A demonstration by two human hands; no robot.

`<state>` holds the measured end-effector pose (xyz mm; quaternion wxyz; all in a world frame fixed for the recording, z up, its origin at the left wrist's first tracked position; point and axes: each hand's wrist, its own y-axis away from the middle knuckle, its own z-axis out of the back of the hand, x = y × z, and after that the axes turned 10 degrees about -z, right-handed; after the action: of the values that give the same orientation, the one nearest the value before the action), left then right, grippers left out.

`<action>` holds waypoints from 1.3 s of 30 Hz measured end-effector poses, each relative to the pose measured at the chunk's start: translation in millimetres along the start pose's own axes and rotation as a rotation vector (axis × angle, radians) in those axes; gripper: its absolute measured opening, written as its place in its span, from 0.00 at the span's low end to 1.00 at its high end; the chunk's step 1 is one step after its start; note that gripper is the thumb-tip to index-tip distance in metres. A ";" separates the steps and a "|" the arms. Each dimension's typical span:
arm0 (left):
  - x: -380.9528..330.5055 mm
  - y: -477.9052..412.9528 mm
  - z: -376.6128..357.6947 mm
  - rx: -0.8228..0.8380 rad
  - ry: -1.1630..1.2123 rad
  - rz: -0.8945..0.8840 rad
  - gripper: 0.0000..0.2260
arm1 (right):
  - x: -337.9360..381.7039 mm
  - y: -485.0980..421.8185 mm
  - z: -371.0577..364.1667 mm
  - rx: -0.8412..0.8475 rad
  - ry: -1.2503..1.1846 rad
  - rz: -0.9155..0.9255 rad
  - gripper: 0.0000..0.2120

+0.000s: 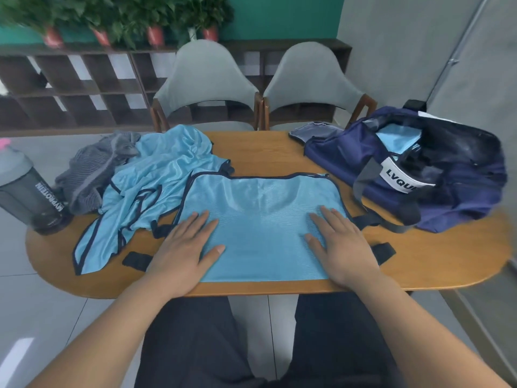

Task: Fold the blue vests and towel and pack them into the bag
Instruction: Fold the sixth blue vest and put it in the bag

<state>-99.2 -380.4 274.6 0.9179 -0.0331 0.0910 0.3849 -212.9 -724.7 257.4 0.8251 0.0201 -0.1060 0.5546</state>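
Observation:
A light blue mesh vest point(260, 217) with dark trim lies folded flat on the wooden table point(251, 147) in front of me. My left hand point(184, 245) presses flat on its left part, fingers straight. On the vest's right part, my right hand point(341, 245) lies flat the same way. A crumpled pile of more blue vests point(156, 175) sits to the left. Behind that pile lies a grey striped towel point(92, 169). The navy bag point(436, 169) stands open at the right with blue fabric point(397, 141) showing inside.
A dark shaker bottle point(30, 191) stands at the table's left end. Two grey chairs point(207, 88) are pushed in at the far side. A shelf unit with potted plants point(84, 79) lines the back wall. Black straps of the vest point(383, 252) stick out beside my hands.

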 end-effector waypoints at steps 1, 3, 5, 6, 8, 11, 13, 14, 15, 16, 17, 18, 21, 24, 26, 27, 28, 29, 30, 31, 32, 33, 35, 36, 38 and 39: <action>2.4 0.0 -0.4 0.000 -0.004 -0.015 0.34 | -4.6 0.1 0.6 0.005 -0.004 0.010 0.34; 7.2 0.8 -0.5 0.008 -0.006 -0.036 0.36 | -8.3 1.1 0.4 0.014 -0.019 0.029 0.34; 11.5 2.0 0.6 0.016 -0.038 -0.054 0.36 | -9.4 1.6 1.6 0.013 -0.030 0.037 0.33; 13.5 2.8 1.2 0.021 -0.059 -0.061 0.36 | -10.7 1.5 1.7 0.013 -0.032 0.040 0.33; 17.1 4.1 3.6 0.042 -0.080 -0.063 0.35 | -13.4 2.2 2.1 0.020 -0.026 0.048 0.33; 19.0 3.4 6.7 0.074 -0.089 -0.028 0.37 | -10.7 6.2 4.9 0.036 0.005 0.043 0.34; 12.2 -0.7 8.2 0.054 -0.127 0.025 0.39 | -0.9 7.2 10.1 0.060 0.052 0.030 0.33; 4.6 -4.8 10.0 0.029 -0.148 0.054 0.40 | 5.1 5.1 11.9 0.057 0.067 0.023 0.33; -5.5 -10.2 11.9 0.003 -0.155 0.076 0.40 | 11.8 1.3 14.1 0.045 0.071 0.022 0.32; -18.0 -17.9 13.8 -0.019 -0.138 0.086 0.40 | 18.9 -4.5 15.9 0.034 0.064 0.025 0.31; -31.6 -27.3 15.4 -0.037 -0.097 0.085 0.39 | 24.8 -13.0 15.6 0.031 0.052 0.034 0.31; -44.9 -38.0 15.2 -0.051 -0.042 0.075 0.38 | 29.6 -23.4 14.6 0.041 0.038 0.043 0.31; -67.0 -67.6 2.6 -0.059 0.058 0.036 0.35 | 32.6 -58.5 9.1 0.105 0.021 0.070 0.29; -52.9 -77.6 -12.3 -0.033 0.011 0.040 0.34 | 15.4 -82.3 6.8 0.118 -0.008 0.089 0.29; -35.4 -76.6 -13.2 -0.019 -0.006 0.031 0.34 | -2.9 -91.5 9.5 0.082 0.020 0.083 0.28; -28.6 -75.1 -11.4 -0.007 -0.011 0.025 0.34 | -11.1 -95.3 12.0 0.062 0.049 0.074 0.27; -23.6 -73.9 -9.2 0.005 -0.013 0.022 0.34 | -17.3 -98.9 15.5 0.047 0.081 0.071 0.26; -21.5 -73.7 -6.9 0.008 -0.012 0.017 0.34 | -21.3 -103.3 19.3 0.037 0.109 0.081 0.24; -23.0 -74.5 -4.3 -0.004 -0.006 0.006 0.34 | -22.9 -107.9 23.6 0.029 0.128 0.100 0.23; -28.2 -77.0 -2.3 -0.040 0.008 -0.015 0.34 | -22.6 -113.0 28.2 0.021 0.131 0.118 0.21; -37.7 -80.3 -0.3 -0.095 0.031 -0.052 0.34 | -20.9 -118.9 32.4 0.015 0.117 0.128 0.20; -51.1 -84.2 2.3 -0.158 0.067 -0.104 0.33 | -19.6 -126.0 35.6 0.013 0.093 0.128 0.19; -86.2 -92.6 5.5 -0.245 0.133 -0.255 0.29 | -19.0 -143.2 40.8 0.037 0.079 0.097 0.19; -105.5 -96.9 4.4 -0.263 0.153 -0.341 0.25 | -19.1 -151.9 42.9 0.061 0.096 0.080 0.19; -144.3 -103.1 -0.6 -0.227 0.187 -0.467 0.20 | -19.0 -165.5 45.6 0.119 0.154 0.062 0.18; -161.3 -105.2 -2.7 -0.185 0.212 -0.494 0.19 | -18.7 -170.0 46.0 0.140 0.180 0.057 0.18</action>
<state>-135.5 -567.5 302.0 0.9623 -0.1780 0.1400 0.1508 -70.3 -814.0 312.9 0.8117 0.0247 0.0067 0.5836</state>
